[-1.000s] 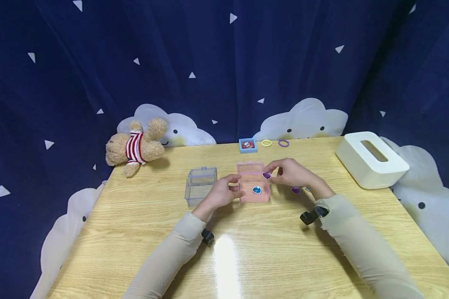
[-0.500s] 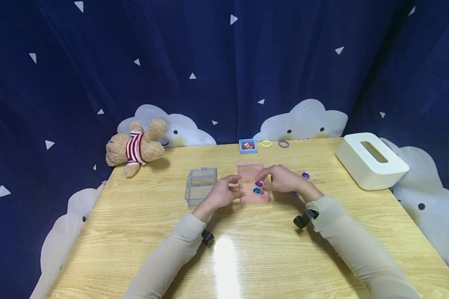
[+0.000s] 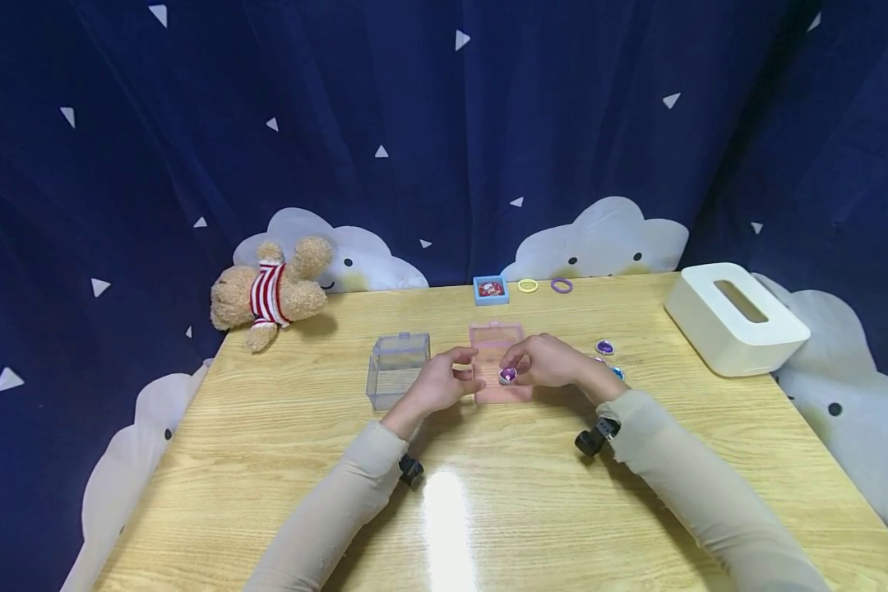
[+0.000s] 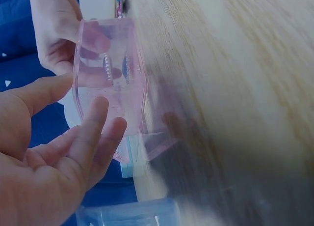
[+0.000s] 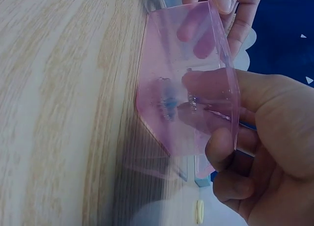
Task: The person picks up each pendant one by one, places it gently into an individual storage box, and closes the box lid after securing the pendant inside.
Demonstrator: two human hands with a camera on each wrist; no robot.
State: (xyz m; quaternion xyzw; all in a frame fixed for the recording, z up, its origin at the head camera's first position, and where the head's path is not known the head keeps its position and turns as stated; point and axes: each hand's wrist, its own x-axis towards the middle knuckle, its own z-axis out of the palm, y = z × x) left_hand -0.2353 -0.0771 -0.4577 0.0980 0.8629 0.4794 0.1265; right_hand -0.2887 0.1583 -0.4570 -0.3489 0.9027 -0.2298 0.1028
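An open pink clear box sits on the wooden table. My right hand reaches into it, pinching a purple gem with a pale beaded rim between thumb and fingertip. Under that gem, inside the box, lies a blue gem, seen through the wall in the right wrist view and covered in the head view. At the box's left side is my left hand, its fingers relaxed and spread, the tips right at the wall and rim. The left wrist view shows those fingers overlapping the pink wall.
Left of the pink box stands a grey clear box. Loose gems lie right of my right hand. Behind are a blue square frame, a yellow ring and a purple ring. A teddy bear and white tissue box flank them.
My right hand has carried the purple gem left and down from the pink box's right edge to over the blue gem. Loose gems at the right have come into view. My left hand stays put.
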